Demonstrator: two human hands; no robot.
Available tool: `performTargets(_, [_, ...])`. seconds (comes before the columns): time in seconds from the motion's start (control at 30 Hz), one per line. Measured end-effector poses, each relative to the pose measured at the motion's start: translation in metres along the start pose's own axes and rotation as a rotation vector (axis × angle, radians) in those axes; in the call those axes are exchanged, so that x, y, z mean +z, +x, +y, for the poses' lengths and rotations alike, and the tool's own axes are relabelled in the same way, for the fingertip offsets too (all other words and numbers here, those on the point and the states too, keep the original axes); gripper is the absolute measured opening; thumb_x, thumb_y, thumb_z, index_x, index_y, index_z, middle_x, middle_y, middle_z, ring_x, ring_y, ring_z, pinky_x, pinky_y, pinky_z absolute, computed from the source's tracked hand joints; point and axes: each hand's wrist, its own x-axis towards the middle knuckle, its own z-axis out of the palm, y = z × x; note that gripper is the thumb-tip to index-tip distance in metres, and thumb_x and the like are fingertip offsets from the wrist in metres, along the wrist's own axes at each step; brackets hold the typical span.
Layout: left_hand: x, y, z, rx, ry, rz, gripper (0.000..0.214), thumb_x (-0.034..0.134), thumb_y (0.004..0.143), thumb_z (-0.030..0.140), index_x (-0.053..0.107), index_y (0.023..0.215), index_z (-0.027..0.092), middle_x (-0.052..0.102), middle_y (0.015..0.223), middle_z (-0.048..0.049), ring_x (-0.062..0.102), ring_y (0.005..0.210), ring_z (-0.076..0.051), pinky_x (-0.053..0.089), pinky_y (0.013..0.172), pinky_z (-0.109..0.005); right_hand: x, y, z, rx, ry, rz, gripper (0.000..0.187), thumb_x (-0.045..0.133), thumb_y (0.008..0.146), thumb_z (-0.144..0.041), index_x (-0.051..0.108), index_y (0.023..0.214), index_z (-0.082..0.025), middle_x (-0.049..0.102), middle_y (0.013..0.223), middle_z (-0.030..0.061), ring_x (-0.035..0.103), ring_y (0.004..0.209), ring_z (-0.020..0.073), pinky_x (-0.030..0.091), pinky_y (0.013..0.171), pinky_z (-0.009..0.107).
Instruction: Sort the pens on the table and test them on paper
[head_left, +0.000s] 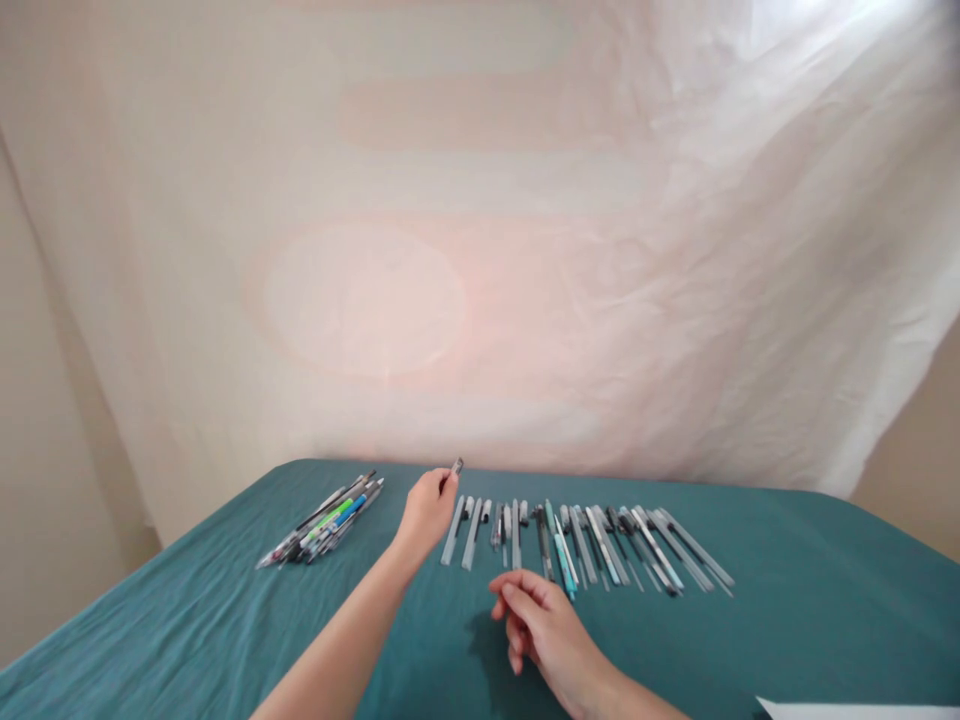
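My left hand [429, 512] is closed around a pen [457, 466], whose end sticks out above the fingers; the rest is hidden in the hand. It is raised just left of a row of pens [581, 545] laid side by side, mostly clear, white and black, with a turquoise pen [562, 560] among them. My right hand [541, 625] hovers in front of the row with loosely curled fingers, and no object shows in it. Left of my left hand lies a pile of pens [326, 520], with green and blue ones on top.
A teal cloth [195, 600] covers the table. Behind its far edge hangs a pale, creased sheet [480, 300]. The corner of a white sheet-like thing [847, 711] shows at the bottom right.
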Motion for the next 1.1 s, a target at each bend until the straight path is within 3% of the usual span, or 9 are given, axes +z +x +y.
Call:
performTargets(0.2, [0.02, -0.028, 0.045, -0.058, -0.343, -0.2, 0.045, 0.028, 0.084, 0.043, 0.059, 0.094, 0.011, 0.059, 0.072, -0.0033, 0.049, 0.055, -0.009, 0.037, 0.048, -0.018, -0.001, 0.001, 0.003, -0.014, 0.001, -0.008, 0.021, 0.056, 0.075, -0.035, 0.057, 0.082, -0.014, 0.056, 0.063, -0.0016, 0.039, 0.036, 0.0039, 0.037, 0.032, 0.017])
performTargets(0.37, [0.031, -0.051, 0.063, -0.305, -0.951, -0.386, 0.035, 0.049, 0.075, 0.044, 0.057, 0.086, 0.012, 0.047, 0.064, 0.0028, 0.036, 0.046, -0.004, 0.026, 0.04, -0.015, -0.001, 0.001, 0.002, -0.018, 0.024, -0.003, 0.022, 0.058, 0.074, -0.037, 0.055, 0.078, -0.016, 0.056, 0.06, -0.0025, 0.038, 0.034, 0.0043, 0.037, 0.03, 0.018])
performTargets(0.47, [0.031, -0.058, 0.068, -0.364, -1.097, -0.444, 0.033, 0.054, 0.072, 0.044, 0.054, 0.084, 0.013, 0.043, 0.062, 0.0052, 0.025, 0.041, -0.001, 0.014, 0.036, -0.015, -0.001, 0.001, -0.001, -0.08, 0.018, 0.044, 0.024, 0.055, 0.076, -0.041, 0.052, 0.073, -0.017, 0.054, 0.059, -0.0032, 0.037, 0.034, 0.0047, 0.035, 0.029, 0.018])
performTargets(0.57, [0.029, -0.064, 0.072, -0.37, -1.133, -0.473, 0.034, 0.055, 0.071, 0.045, 0.053, 0.083, 0.014, 0.04, 0.061, 0.0064, 0.02, 0.04, 0.0, 0.01, 0.037, -0.015, -0.003, 0.0, -0.007, -0.153, 0.023, 0.16, 0.027, 0.053, 0.077, -0.044, 0.05, 0.069, -0.019, 0.049, 0.055, -0.0049, 0.036, 0.035, 0.0055, 0.034, 0.029, 0.018])
performTargets(0.7, [0.031, -0.073, 0.076, -0.39, -1.096, -0.542, 0.035, 0.055, 0.07, 0.048, 0.052, 0.081, 0.015, 0.04, 0.057, 0.0073, 0.019, 0.038, 0.0, 0.009, 0.037, -0.016, -0.01, 0.0, -0.02, -0.235, 0.023, 0.308, 0.028, 0.051, 0.078, -0.048, 0.054, 0.081, -0.02, 0.042, 0.053, -0.0067, 0.034, 0.038, 0.0059, 0.031, 0.032, 0.017])
performTargets(0.87, [0.041, -0.085, 0.079, -0.393, -1.031, -0.603, 0.037, 0.052, 0.071, 0.052, 0.049, 0.07, 0.015, 0.041, 0.054, 0.0068, 0.021, 0.037, -0.001, 0.01, 0.036, -0.017, -0.019, 0.003, -0.036, -0.182, -0.049, 0.336, 0.036, 0.052, 0.077, -0.05, 0.059, 0.077, -0.015, 0.042, 0.048, -0.0054, 0.028, 0.038, 0.0043, 0.02, 0.034, 0.016])
performTargets(1.1, [0.045, -0.088, 0.078, -0.43, -0.968, -0.609, 0.042, 0.053, 0.067, 0.057, 0.044, 0.061, 0.016, 0.04, 0.047, 0.0081, 0.02, 0.033, -0.001, 0.01, 0.034, -0.018, -0.023, 0.002, -0.039, -0.27, -0.272, 0.435, 0.043, 0.057, 0.069, -0.052, 0.068, 0.082, -0.012, 0.046, 0.042, -0.0034, 0.037, 0.04, 0.0088, 0.026, 0.036, 0.02])
